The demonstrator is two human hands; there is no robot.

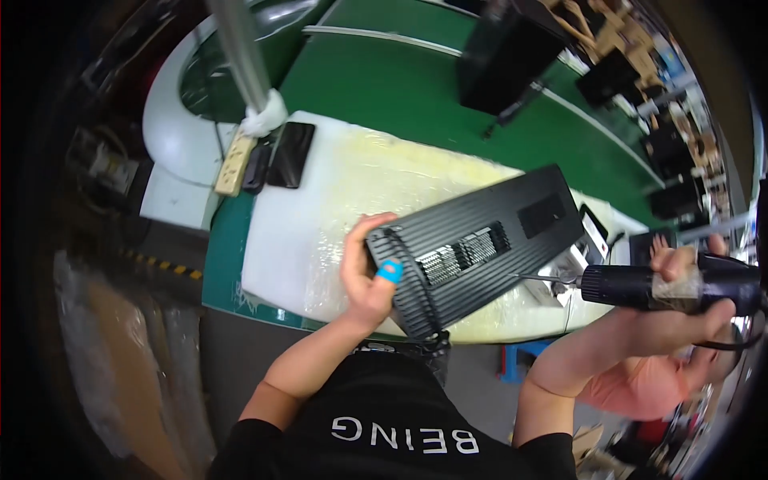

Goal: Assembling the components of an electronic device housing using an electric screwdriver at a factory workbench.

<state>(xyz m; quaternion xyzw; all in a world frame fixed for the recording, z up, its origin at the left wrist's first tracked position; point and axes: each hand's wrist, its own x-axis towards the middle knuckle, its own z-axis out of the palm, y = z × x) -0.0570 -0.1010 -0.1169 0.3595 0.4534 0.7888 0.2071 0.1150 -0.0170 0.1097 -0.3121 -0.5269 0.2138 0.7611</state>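
Observation:
A long black ribbed case, with a perforated vent in its side and a black cable along its left end, is tilted over the padded bench. My left hand grips its left end, a blue wrap around the thumb. In my right hand is a black electric screwdriver, held level with its thin bit pointing left. The bit's tip overlaps the case's lower right part; whether it touches cannot be told. Beyond the case's right end lie a small silvery part and a black-framed piece.
A cream power strip and a black phone-like slab lie at the bench's far left by a metal post. Beyond runs a green conveyor carrying a tall black box. Another person in orange is at right.

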